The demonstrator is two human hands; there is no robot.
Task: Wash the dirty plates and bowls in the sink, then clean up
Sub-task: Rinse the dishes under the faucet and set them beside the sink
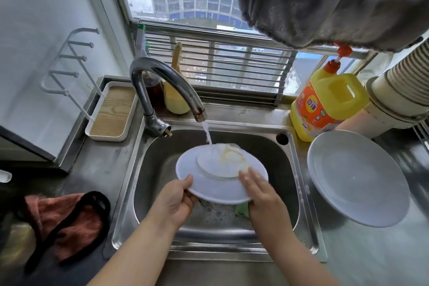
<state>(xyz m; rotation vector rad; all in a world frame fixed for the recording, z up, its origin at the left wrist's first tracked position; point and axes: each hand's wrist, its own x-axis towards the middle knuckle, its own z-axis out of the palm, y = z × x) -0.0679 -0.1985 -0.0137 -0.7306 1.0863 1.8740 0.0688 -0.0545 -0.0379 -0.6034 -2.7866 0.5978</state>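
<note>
Over the sink (130,193), under the tap (162,81) stream — left hand (176,202) grips the plate (209,183) rim, right hand (257,190) lies flat-fingered on it.

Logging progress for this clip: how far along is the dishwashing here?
Midway. Done, apparently: white plates lie stacked on the counter right of the sink. In hand: the left hand grips a white plate under the running tap while the right hand rubs it with flat fingers. Left: suds in the basin, tap on, cleanup not begun.
</note>
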